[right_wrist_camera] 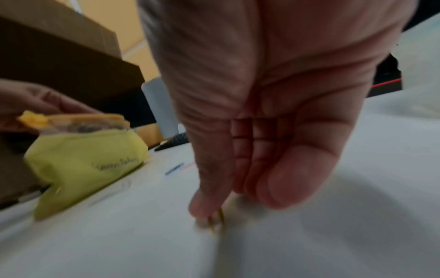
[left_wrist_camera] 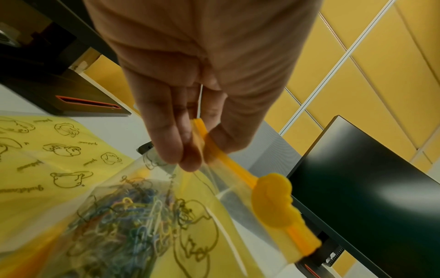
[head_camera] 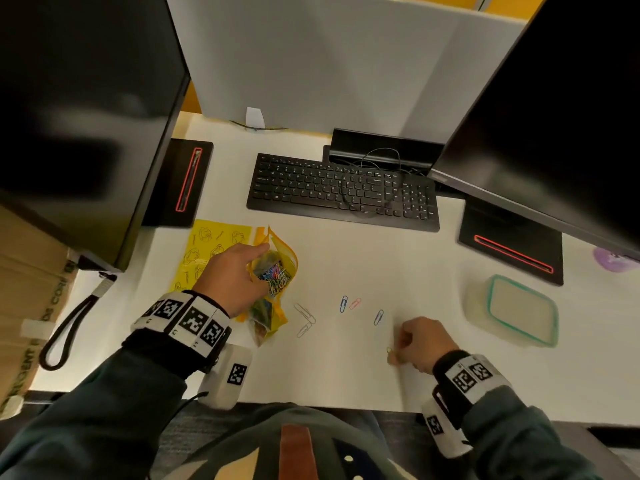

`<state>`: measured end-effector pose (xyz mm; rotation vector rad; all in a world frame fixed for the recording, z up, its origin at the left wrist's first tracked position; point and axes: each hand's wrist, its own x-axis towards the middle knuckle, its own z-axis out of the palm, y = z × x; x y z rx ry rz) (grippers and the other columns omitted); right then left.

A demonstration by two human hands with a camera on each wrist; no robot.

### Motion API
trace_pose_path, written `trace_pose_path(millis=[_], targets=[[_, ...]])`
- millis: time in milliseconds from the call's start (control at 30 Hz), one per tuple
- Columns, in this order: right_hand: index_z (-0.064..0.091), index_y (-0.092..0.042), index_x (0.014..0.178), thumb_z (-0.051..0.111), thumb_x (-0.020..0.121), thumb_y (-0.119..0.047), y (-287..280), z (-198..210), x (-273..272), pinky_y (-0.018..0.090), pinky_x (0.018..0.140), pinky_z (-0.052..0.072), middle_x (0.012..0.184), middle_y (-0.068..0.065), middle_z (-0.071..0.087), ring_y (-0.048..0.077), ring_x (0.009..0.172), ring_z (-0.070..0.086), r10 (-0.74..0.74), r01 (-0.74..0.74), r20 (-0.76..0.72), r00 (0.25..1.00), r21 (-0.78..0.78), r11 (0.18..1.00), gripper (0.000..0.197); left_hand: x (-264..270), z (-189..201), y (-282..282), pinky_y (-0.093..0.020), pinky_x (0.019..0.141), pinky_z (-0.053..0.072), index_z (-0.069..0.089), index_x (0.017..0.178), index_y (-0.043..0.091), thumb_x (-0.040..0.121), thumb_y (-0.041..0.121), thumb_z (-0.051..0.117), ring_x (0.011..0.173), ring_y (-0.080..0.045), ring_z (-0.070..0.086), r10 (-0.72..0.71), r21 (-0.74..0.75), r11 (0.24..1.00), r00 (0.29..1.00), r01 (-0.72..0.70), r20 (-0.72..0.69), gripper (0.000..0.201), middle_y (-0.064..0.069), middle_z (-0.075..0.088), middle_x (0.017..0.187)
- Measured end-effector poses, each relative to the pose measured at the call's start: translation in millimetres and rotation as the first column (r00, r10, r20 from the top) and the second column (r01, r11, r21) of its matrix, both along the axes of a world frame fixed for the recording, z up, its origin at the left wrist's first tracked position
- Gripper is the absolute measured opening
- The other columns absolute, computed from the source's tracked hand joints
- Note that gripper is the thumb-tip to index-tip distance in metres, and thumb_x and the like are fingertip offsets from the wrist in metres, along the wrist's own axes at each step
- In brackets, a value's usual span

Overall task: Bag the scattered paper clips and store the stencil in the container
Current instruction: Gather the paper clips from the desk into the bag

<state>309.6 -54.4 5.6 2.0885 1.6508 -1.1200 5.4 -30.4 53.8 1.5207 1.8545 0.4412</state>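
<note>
Holding the yellow zip bag (head_camera: 273, 268) up by its rim with the left hand (head_camera: 230, 277), left of centre in the head view, thumb and fingers (left_wrist_camera: 166, 131) pinching the orange zip strip (left_wrist_camera: 228, 159) so the mouth is gaping toward the loose clips; slider (left_wrist_camera: 273, 203) parked at the far end of the strip, out of the way. Already carrying a tangle of coloured paper clips (left_wrist_camera: 126, 216) inside.

Reaching down with the right hand (head_camera: 420, 342), lower right of centre, fingertips (right_wrist_camera: 204, 208) closing narrowly on a yellowish paper clip (head_camera: 389, 350) against the desk; blurred, so cannot tell whether gripped or only being touched. Probably gathering one clip at a time toward the waiting bag.

Lying scattered in the middle of the frame between the two hands: two pale clips (head_camera: 304, 317), a blue clip (head_camera: 343, 303) just beside a pink clip (head_camera: 355, 303), another blue clip (head_camera: 379, 317).

Resting flat under and behind the bag, the yellow stencil (head_camera: 204, 251), not yet stored. Sitting well apart at the right edge, the container (head_camera: 516, 311) with its teal-rimmed lid on.

Spreading beneath it all, a white desk (head_camera: 346, 375); black keyboard (head_camera: 343, 192) above centre, dark monitors at upper left and upper right, grey partition behind, yellow wall panels showing in the left wrist view, cardboard box at the far left.
</note>
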Motion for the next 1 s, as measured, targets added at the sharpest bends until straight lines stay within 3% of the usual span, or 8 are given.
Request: trace_pose_path(millis=[100, 367, 467, 533, 600, 667, 833, 1000], targets=[[0.055, -0.017, 0.063, 0.08, 0.068, -0.018, 1.8, -5.9, -3.6, 0.03, 0.068, 0.054, 0.068, -0.001, 0.059, 0.018, 0.066, 0.057, -0.081, 0.083, -0.033, 0.996, 0.046, 0.995, 0.025, 3.2, -0.9, 2.4, -0.023, 0.076, 0.042, 0.049, 0.127, 0.024, 0.072, 0.007, 0.067, 0.064, -0.015, 0.054, -0.005, 0.002, 1.0, 1.0, 0.005, 0.008, 0.061, -0.004, 0.051, 0.131], [0.067, -0.009, 0.075, 0.068, 0.08, -0.012, 50.8, -10.8, -44.2, 0.033, 0.075, 0.056, 0.067, 0.0, 0.06, 0.022, 0.071, 0.06, -0.121, 0.156, -0.139, 0.983, 0.278, 0.948, 0.007, 7.4, -1.5, 4.6, -0.022, 0.073, 0.04, 0.049, 0.128, 0.023, 0.071, 0.007, 0.067, 0.065, -0.014, 0.053, -0.011, -0.013, 1.0, 1.0, 0.011, -0.005, 0.061, -0.005, 0.051, 0.13], [0.069, -0.005, 0.091, 0.055, 0.088, -0.009, 49.9, -12.7, -46.1, 0.032, 0.083, 0.052, 0.09, 0.011, 0.069, 0.028, 0.088, 0.064, -0.17, 0.211, -0.137, 0.976, 0.395, 0.894, 0.015, 3.5, -2.3, 4.1, -0.026, 0.079, 0.044, 0.048, 0.128, 0.023, 0.071, 0.007, 0.067, 0.079, -0.022, 0.057, -0.006, -0.012, 1.0, 1.0, 0.006, 0.005, 0.062, -0.006, 0.051, 0.131], [0.063, -0.005, 0.107, 0.053, 0.089, -0.009, 46.7, -13.6, -46.5, 0.029, 0.086, 0.046, 0.109, 0.015, 0.064, 0.03, 0.1, 0.061, -0.175, 0.192, -0.08, 0.981, 0.422, 0.886, 0.021, 0.1, -3.4, 3.9, -0.027, 0.081, 0.044, 0.048, 0.128, 0.023, 0.071, 0.008, 0.067, 0.075, -0.019, 0.054, 0.001, -0.015, 1.0, 1.0, -0.001, 0.009, 0.062, -0.006, 0.051, 0.131], [0.059, -0.003, 0.111, 0.052, 0.089, -0.006, 48.3, -16.2, -49.6, 0.026, 0.082, 0.042, 0.114, 0.017, 0.057, 0.032, 0.101, 0.058, -0.141, 0.146, -0.042, 0.989, 0.425, 0.893, 0.023, -1.8, -3.4, 3.3, -0.026, 0.079, 0.044, 0.048, 0.128, 0.024, 0.071, 0.009, 0.067, 0.069, -0.017, 0.053, 0.01, -0.018, 1.0, 1.0, -0.009, 0.019, 0.062, -0.005, 0.05, 0.131], [0.061, -0.001, 0.107, 0.048, 0.089, -0.001, 54.6, -18.5, -57.0, 0.023, 0.076, 0.038, 0.113, 0.019, 0.056, 0.033, 0.099, 0.058, -0.072, 0.072, -0.018, 0.997, 0.43, 0.9, 0.023, -3.1, -2.9, 2.0, -0.025, 0.079, 0.044, 0.048, 0.128, 0.024, 0.072, 0.008, 0.067, 0.069, -0.018, 0.054, 0.017, -0.015, 1.0, 1.0, -0.017, 0.025, 0.061, -0.006, 0.05, 0.131], [0.066, 0.003, 0.099, 0.049, 0.085, 0.004, 55.7, -21.4, -78.0, 0.028, 0.08, 0.044, 0.106, 0.018, 0.062, 0.032, 0.098, 0.06, 0.103, -0.074, -0.046, 0.994, 0.419, 0.905, 0.022, -7.1, -2.6, -0.9, -0.028, 0.078, 0.046, 0.048, 0.128, 0.023, 0.072, 0.006, 0.065, 0.072, -0.019, 0.055, 0.034, -0.007, 0.999, 0.999, -0.034, 0.034, 0.062, -0.006, 0.052, 0.127], [0.066, -0.003, 0.102, 0.049, 0.085, 0.004, 46.0, -20.2, -61.0, 0.021, 0.077, 0.043, 0.1, 0.011, 0.067, 0.023, 0.09, 0.061, -0.008, 0.064, -0.125, 0.992, 0.445, 0.893, 0.025, -10.4, -4.7, -1.3, -0.029, 0.084, 0.046, 0.048, 0.128, 0.023, 0.071, 0.007, 0.065, 0.091, -0.026, 0.058, 0.038, -0.005, 0.999, 0.999, -0.038, 0.027, 0.061, -0.006, 0.05, 0.131]])
